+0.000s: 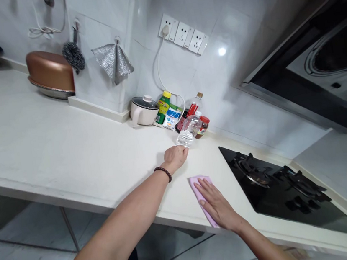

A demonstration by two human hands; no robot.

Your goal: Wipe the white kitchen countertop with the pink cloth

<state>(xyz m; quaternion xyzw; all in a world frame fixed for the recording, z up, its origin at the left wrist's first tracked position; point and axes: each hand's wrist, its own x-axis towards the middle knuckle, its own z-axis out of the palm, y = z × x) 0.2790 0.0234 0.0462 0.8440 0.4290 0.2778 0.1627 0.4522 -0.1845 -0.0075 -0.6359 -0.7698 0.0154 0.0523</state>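
My left hand (174,158), with a dark bead bracelet (163,174) on its wrist, reaches across the white countertop (64,118) to a tilted clear plastic bottle (189,131). Its fingers close around the bottle's lower end. My right hand (215,203) lies palm down on a folded pink cloth (201,198), pressing it against the counter near the front edge. Small bottles and packets crowd behind the clear bottle, partly hidden by it.
A black gas hob (277,180) is set into the counter to the right, under a range hood (316,53). A white lidded pot (144,110) stands against the tiled wall, below a socket strip (182,34). A copper-coloured pan (50,72) rests further left.
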